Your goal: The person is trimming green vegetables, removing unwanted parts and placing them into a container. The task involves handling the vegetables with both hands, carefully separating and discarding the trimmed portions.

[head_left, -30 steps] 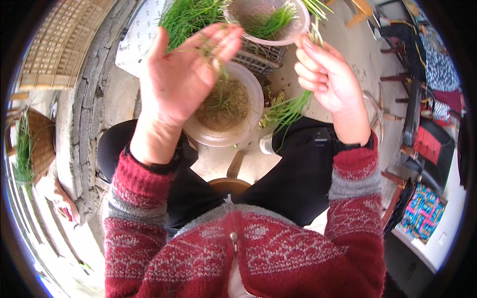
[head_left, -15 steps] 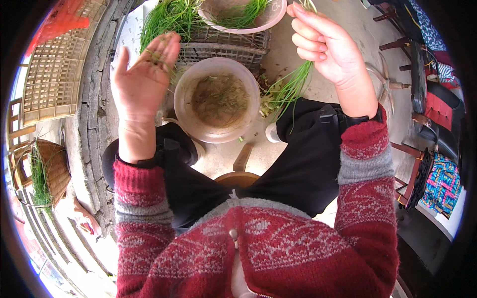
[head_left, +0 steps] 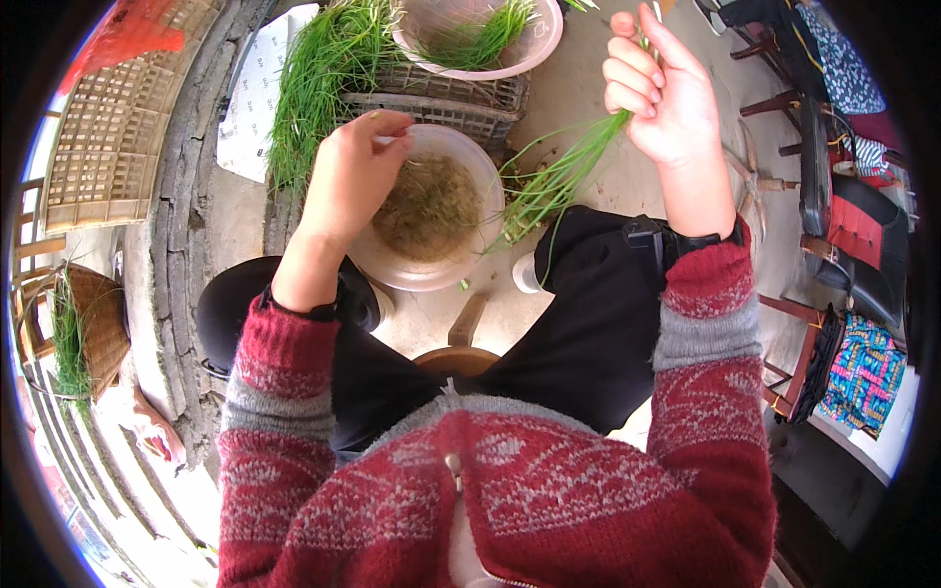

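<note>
My right hand [head_left: 667, 108], raised to the upper right, is closed around a small bunch of thin green onions [head_left: 578, 171]. Their pale ends show above the fingers, and the green leaves hang down to the left. My left hand [head_left: 353, 176] is over the left rim of a pale plastic basin [head_left: 358, 250], thumb and fingers drawn together. What it pinches, if anything, is too small to make out. Murky water with bits of stalk and leaf [head_left: 431, 211] fills the basin's bottom.
Beyond the basin stands a dark plastic crate [head_left: 470, 103] bearing a heap of green onions [head_left: 328, 78] and a pinkish basin [head_left: 549, 49] with more. Trimmings [head_left: 520, 181] lie on the floor. A woven rack [head_left: 108, 127] stands left; chairs [head_left: 863, 235] line the right.
My left hand has turned over and moved right to the basin, its spread fingers now drawn together. My right hand has shifted slightly right and down, still holding the green onions.
</note>
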{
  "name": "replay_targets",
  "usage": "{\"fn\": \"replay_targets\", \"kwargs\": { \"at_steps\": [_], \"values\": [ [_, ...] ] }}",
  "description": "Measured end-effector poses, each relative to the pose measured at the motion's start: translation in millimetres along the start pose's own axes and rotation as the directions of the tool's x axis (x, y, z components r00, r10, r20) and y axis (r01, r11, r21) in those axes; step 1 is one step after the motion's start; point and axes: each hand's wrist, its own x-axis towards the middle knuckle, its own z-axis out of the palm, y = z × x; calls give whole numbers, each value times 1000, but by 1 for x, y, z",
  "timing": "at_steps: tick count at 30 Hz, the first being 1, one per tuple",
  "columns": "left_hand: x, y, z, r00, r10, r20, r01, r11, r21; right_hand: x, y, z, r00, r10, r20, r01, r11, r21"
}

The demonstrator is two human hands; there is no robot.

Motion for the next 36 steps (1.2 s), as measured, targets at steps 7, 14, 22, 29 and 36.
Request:
{"fn": "replay_targets", "kwargs": {
  "at_steps": [7, 14, 22, 29, 36],
  "values": [
    [-8, 21, 4, 829, 552, 90, -559, 817, 143, 6, -1, -2, 994, 10, 109, -21, 995, 97],
    [-11, 24, 22, 790, 605, 96, -611, 789, 54, 11, 2, 5, 990, 2, 139, -18, 993, 114],
    [-9, 20, 19, 839, 535, 99, -539, 842, 25, 9, 1, 3, 991, -5, 137, -11, 993, 116],
    [-8, 13, 23, 964, 257, 64, -252, 965, -72, 9, 5, 4, 997, -73, 31, 70, 995, 67],
    [-5, 4, 22, 930, -277, 243, 368, 714, -596, 11, 18, 10, 985, -143, -102, 141, 990, -22]
  ]
}}
